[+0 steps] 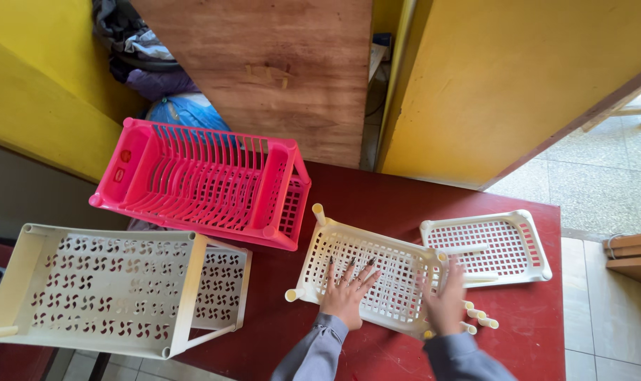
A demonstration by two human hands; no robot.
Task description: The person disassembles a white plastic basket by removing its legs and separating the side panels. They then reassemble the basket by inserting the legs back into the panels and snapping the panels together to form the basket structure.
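Left hand: we've got our left hand (346,295) spread wide and flat, fingers splayed, palm pressing down on the white lattice tray (366,277). Not gripping anything, just resting on top.
Right hand: our right hand (445,302) sits at the tray's right edge, fingers together and curled a bit. Honestly we can't tell if it's pinching the rim or one of the pegs.
Tray: lies on the red table (377,204), near the front edge, with stubby corner posts sticking up.
Second tray: a matching white tray (495,247) just to the right, touching or nearly touching the first one, with a loose white tube across it.
Loose pegs: a few short white tubes (478,317) lie by our right hand, partly hidden under it.
Other racks: pink dish rack (202,182) behind, and a big cream shelf unit (109,288) on the left, hanging off the table.
Cut off: our sleeves run out of the bottom of the shot.
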